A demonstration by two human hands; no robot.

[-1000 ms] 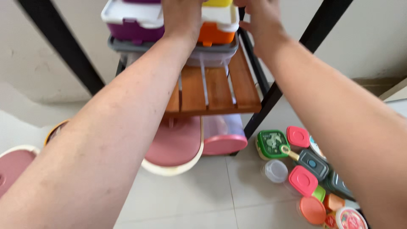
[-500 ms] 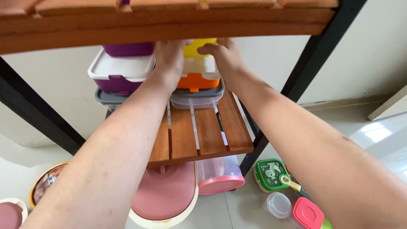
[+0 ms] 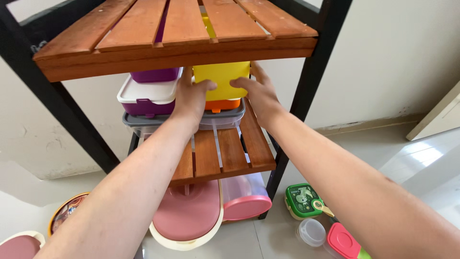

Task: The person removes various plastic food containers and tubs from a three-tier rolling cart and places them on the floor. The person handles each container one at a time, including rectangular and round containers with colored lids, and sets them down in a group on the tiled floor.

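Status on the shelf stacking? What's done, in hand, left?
Done: purple containers and an orange box already sit stacked on grey-lidded tubs on the middle shelf. In hand: left hand and right hand grip a yellow container above the orange box. Left: green box, clear tub and pink-lidded containers remain on the floor.

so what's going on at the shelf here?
A person has both hands on a yellow container on the middle level of a wooden slatted rack. The left hand presses its left side, the right hand its right side. The yellow container sits on an orange box, which rests on a grey-lidded clear tub. Purple boxes with a white lid are stacked beside it. On the floor lie pink lidded tubs and a green lunchbox.
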